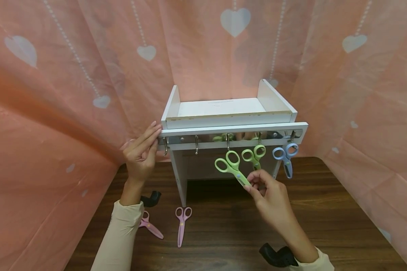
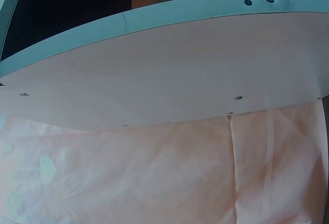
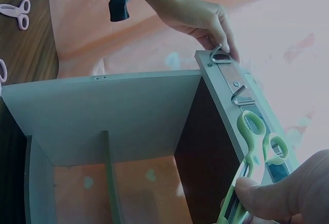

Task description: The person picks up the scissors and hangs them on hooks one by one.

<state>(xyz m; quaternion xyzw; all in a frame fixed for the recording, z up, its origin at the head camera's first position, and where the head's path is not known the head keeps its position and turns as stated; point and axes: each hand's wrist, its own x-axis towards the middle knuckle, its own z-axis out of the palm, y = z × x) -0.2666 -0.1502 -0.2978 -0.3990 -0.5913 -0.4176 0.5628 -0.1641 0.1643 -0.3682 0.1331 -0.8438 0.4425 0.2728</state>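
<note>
My right hand (image 1: 271, 199) pinches a pair of light green scissors (image 1: 235, 171) by the blades, finger loops upward. Those loops are close below the middle hook (image 1: 228, 140) of a metal hook rail; whether they touch it I cannot tell. Another pair of green scissors (image 1: 254, 155) hangs just to the right, and blue scissors (image 1: 286, 156) hang from the far right hook. My left hand (image 1: 140, 154) rests with extended fingers against the left end of the rail board (image 1: 207, 131). In the right wrist view, the held scissors (image 3: 255, 152) show beside the rail.
Behind the rail stands a white shelf unit (image 1: 228, 121) on a dark wooden table (image 1: 230, 241). Two pairs of pink scissors lie on the table, one upright in view (image 1: 181, 226), the other (image 1: 152, 229) partly behind my left sleeve. Pink heart-patterned cloth (image 1: 203, 49) surrounds everything.
</note>
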